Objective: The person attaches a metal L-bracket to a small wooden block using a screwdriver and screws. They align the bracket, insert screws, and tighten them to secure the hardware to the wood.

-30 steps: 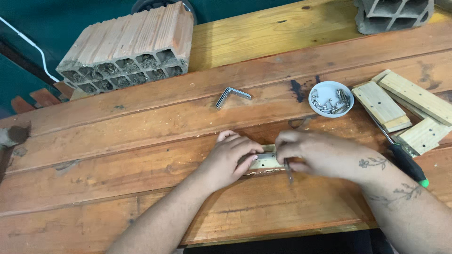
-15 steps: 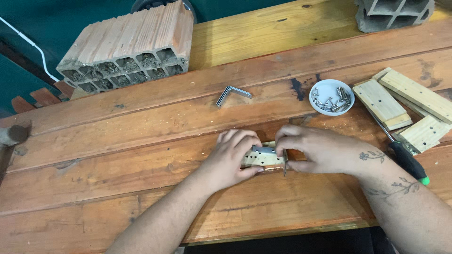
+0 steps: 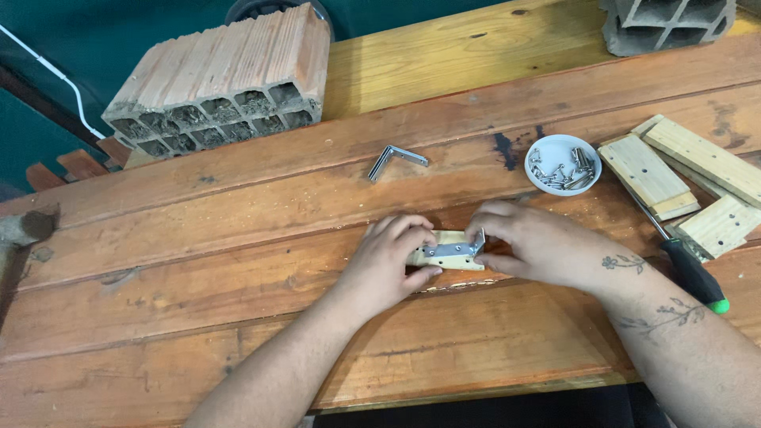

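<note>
A small pale wooden block [image 3: 444,254] lies flat on the wooden workbench [image 3: 238,261], near its middle. A metal corner bracket [image 3: 458,248] rests on top of the block. My left hand [image 3: 388,261] grips the block's left end, thumb under, fingers over. My right hand [image 3: 531,246] holds the block's right end and pinches the bracket's upright leg with the fingertips. A second metal corner bracket [image 3: 394,158] lies loose farther back on the bench.
A small white bowl [image 3: 564,164] of screws sits at the right. Several pale wooden blocks [image 3: 690,178] and a black and green screwdriver [image 3: 691,269] lie at the right edge. A hollow clay brick [image 3: 222,75] stands at the back left, a grey block [image 3: 666,24] at the back right.
My hands have drawn slightly apart, and the block with the bracket on top now shows between them. My right fingers moved to the bracket's upright end.
</note>
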